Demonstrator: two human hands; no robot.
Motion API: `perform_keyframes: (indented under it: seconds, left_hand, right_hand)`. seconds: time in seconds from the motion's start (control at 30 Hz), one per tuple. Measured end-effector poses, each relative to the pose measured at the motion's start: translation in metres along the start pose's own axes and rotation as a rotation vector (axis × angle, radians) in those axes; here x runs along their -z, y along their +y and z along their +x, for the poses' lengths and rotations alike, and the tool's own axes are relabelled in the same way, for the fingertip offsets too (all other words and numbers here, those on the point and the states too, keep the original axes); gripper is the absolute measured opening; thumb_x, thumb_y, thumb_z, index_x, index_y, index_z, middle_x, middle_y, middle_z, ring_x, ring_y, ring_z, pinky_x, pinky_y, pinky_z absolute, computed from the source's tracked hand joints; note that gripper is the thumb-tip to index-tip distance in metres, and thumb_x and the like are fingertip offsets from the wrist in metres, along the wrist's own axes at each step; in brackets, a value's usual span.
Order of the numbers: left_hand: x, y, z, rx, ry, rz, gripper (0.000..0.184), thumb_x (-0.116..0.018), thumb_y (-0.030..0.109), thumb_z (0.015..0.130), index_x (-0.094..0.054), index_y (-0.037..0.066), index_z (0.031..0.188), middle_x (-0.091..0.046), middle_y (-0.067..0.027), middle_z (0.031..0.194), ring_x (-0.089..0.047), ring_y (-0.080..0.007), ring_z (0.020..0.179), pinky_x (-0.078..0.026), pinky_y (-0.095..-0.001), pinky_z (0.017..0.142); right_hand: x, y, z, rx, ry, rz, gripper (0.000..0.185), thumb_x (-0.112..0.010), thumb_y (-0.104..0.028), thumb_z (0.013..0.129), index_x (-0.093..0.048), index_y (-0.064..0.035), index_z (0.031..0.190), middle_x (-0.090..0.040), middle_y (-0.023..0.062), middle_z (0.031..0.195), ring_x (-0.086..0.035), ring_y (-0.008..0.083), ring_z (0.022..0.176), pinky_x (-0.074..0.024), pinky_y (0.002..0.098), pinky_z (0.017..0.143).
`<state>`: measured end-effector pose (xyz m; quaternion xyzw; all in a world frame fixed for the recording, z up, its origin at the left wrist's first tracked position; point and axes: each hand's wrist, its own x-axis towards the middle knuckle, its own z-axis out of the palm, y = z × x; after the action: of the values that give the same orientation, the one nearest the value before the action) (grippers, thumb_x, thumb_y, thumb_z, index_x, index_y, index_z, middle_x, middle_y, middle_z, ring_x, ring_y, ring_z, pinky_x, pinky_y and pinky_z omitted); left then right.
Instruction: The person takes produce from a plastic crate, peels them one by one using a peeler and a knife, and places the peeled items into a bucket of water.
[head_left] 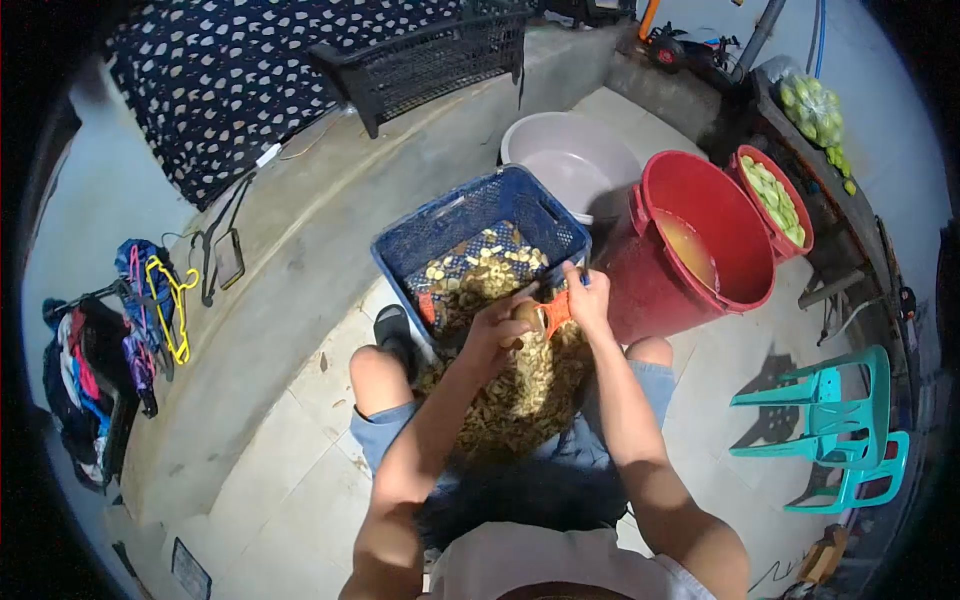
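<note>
My left hand is closed around a brown, oblong piece of produce, whose exact kind I cannot make out. Against its right side my right hand grips an orange hand tool, perhaps a peeler or slicer. A thin dark piece sticks up by the right fingers. Below both hands, a heap of pale and brown peelings or slices lies between my legs. Just beyond stands a blue plastic crate with pale cut pieces in it and an orange-red item at its left side.
Behind the crate sits a pale basin. A large red bucket holds yellowish liquid, and a smaller red bucket holds green pieces. Teal plastic chairs stand at right. A concrete ledge curves along the left.
</note>
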<state>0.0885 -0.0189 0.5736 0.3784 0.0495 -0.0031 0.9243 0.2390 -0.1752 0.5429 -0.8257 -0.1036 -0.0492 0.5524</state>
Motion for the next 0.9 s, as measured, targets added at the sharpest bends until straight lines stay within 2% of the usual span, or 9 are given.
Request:
perform_keyframes:
  seconds: [0.07, 0.23, 0.37, 0.6, 0.67, 0.73, 0.8, 0.87, 0.9]
  left_hand:
    - [0.001, -0.003, -0.016, 0.023, 0.111, 0.107, 0.055, -0.078, 0.012, 0.071, -0.06, 0.0, 0.122, -0.061, -0.0093, 0.114, -0.06, -0.016, 0.094, -0.05, -0.031, 0.069]
    - [0.023, -0.013, -0.032, -0.034, 0.156, 0.368, 0.057, -0.08, 0.017, 0.066, -0.062, -0.002, 0.117, -0.065, -0.0057, 0.093, -0.059, -0.0129, 0.079, -0.045, -0.0281, 0.063]
    - [0.012, -0.01, -0.036, -0.068, 0.084, 0.392, 0.054, -0.08, 0.016, 0.065, -0.063, -0.001, 0.113, -0.064, -0.0047, 0.087, -0.058, -0.0112, 0.077, -0.044, -0.0264, 0.061]
    - [0.014, -0.025, -0.033, -0.04, 0.023, 0.022, 0.044, -0.075, 0.01, 0.069, -0.063, 0.001, 0.11, -0.062, -0.0043, 0.097, -0.057, -0.0112, 0.077, -0.046, -0.0269, 0.065]
    - [0.004, -0.023, -0.032, -0.091, 0.069, 0.076, 0.044, -0.074, 0.01, 0.069, -0.063, 0.0, 0.11, -0.062, -0.0042, 0.098, -0.057, -0.0119, 0.08, -0.046, -0.0266, 0.067]
    - [0.007, -0.027, -0.028, -0.106, 0.017, 0.02, 0.044, -0.074, 0.009, 0.069, -0.063, 0.0, 0.11, -0.061, -0.0038, 0.098, -0.057, -0.0118, 0.081, -0.046, -0.0259, 0.067]
    - [0.003, -0.02, -0.032, -0.027, 0.123, -0.08, 0.045, -0.075, 0.009, 0.069, -0.062, 0.0, 0.111, -0.061, -0.0039, 0.098, -0.057, -0.0119, 0.081, -0.046, -0.0262, 0.068]
    - [0.011, -0.024, -0.025, -0.059, 0.076, -0.004, 0.046, -0.074, 0.009, 0.069, -0.062, 0.0, 0.113, -0.062, -0.0039, 0.098, -0.058, -0.0119, 0.081, -0.046, -0.026, 0.068]
    - [0.015, -0.029, -0.024, -0.087, 0.03, 0.074, 0.047, -0.074, 0.008, 0.07, -0.061, 0.0, 0.114, -0.062, -0.004, 0.098, -0.058, -0.0118, 0.082, -0.047, -0.0258, 0.067]
  right_hand:
    - [-0.005, -0.003, -0.005, 0.071, -0.052, -0.149, 0.046, -0.063, -0.032, 0.087, -0.052, 0.0052, 0.063, -0.048, 0.0162, 0.051, -0.046, 0.0204, 0.047, -0.0375, 0.0407, 0.052]
    - [-0.002, -0.025, -0.017, 0.152, -0.133, -0.265, 0.035, -0.062, -0.026, 0.084, -0.055, 0.0038, 0.066, -0.051, 0.0221, 0.057, -0.053, 0.0351, 0.052, -0.0405, 0.0439, 0.056]
    - [0.003, -0.035, -0.02, 0.169, -0.188, -0.305, 0.032, -0.061, -0.026, 0.083, -0.06, 0.0033, 0.07, -0.052, 0.0234, 0.06, -0.056, 0.0385, 0.057, -0.0427, 0.0443, 0.059]
    - [0.004, -0.04, -0.016, 0.15, -0.109, -0.24, 0.036, -0.059, -0.029, 0.085, -0.059, 0.004, 0.07, -0.055, 0.0246, 0.061, -0.059, 0.0401, 0.06, -0.0436, 0.0455, 0.06]
    - [0.006, -0.033, -0.014, 0.172, -0.138, -0.32, 0.039, -0.059, -0.03, 0.087, -0.058, 0.0045, 0.069, -0.053, 0.0246, 0.059, -0.058, 0.04, 0.057, -0.043, 0.045, 0.058]
    - [0.003, 0.003, 0.002, 0.192, -0.001, -0.336, 0.041, -0.062, -0.028, 0.087, -0.055, 0.005, 0.064, -0.05, 0.0187, 0.052, -0.047, 0.0174, 0.048, -0.0391, 0.0401, 0.052]
    - [0.005, -0.007, 0.002, 0.062, -0.039, -0.312, 0.04, -0.063, -0.027, 0.087, -0.054, 0.0044, 0.063, -0.049, 0.0193, 0.052, -0.047, 0.0153, 0.049, -0.0393, 0.0398, 0.052]
    - [-0.003, -0.017, -0.009, 0.306, -0.048, -0.151, 0.04, -0.062, -0.027, 0.087, -0.055, 0.0041, 0.063, -0.048, 0.0188, 0.052, -0.046, 0.0163, 0.047, -0.0392, 0.0399, 0.051]
    - [0.0, -0.031, -0.013, 0.242, -0.135, -0.262, 0.037, -0.063, -0.026, 0.087, -0.059, 0.0044, 0.065, -0.052, 0.0196, 0.054, -0.051, 0.0144, 0.05, -0.0405, 0.0394, 0.052]
